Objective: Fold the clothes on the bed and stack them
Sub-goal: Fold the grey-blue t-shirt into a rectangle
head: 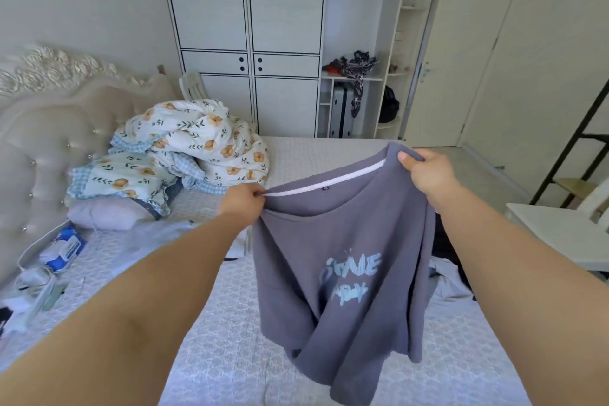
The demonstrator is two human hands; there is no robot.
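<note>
A grey-purple T-shirt (346, 257) with pale blue lettering on its chest hangs in the air over the bed (230, 356), its neck opening stretched wide. My left hand (244, 204) pinches the neckline at the left shoulder. My right hand (425, 168) grips the fabric at the right shoulder, held a little higher and farther away. The shirt's hem dangles just above the mattress. More clothes lie on the bed behind the shirt: a pale garment (448, 277) at the right and a whitish one (171, 234) at the left, both partly hidden.
A crumpled floral quilt (184, 148) and pillows are piled near the tufted headboard (43, 142). Packets and small items (59, 247) litter the bed's left side. A white table (553, 234) stands at the right, a wardrobe (250, 26) beyond the bed.
</note>
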